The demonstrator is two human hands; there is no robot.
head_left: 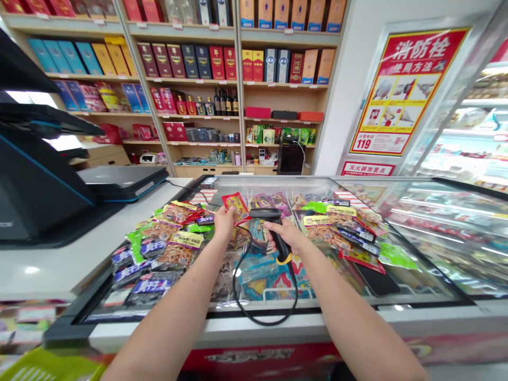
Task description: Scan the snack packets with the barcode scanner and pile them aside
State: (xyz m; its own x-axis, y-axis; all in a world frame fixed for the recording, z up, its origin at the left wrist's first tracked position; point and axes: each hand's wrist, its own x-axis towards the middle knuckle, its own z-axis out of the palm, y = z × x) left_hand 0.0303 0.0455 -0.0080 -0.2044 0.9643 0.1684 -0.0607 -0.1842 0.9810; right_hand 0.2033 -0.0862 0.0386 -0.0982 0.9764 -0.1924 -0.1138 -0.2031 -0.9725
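My left hand (225, 219) pinches the edge of a small red snack packet (236, 205), held up over the glass freezer top. Just to its right, my right hand (282, 235) is wrapped round the grip of a black and yellow barcode scanner (266, 214), whose head points left toward the packet. The scanner's black cable loops down over the glass. On the left lies a pile of snack packets (180, 248) in clear, purple, green and red wrappers. A second pile of similar packets (341, 225) lies to the right of my right hand.
A dark phone (376, 279) lies beside the right pile. At the left, a white counter (32, 272) bears a scale (123, 177) and a large black machine (35, 174). Shelves of boxes and bottles stand behind the freezer. A green basket (47, 366) is at the lower left.
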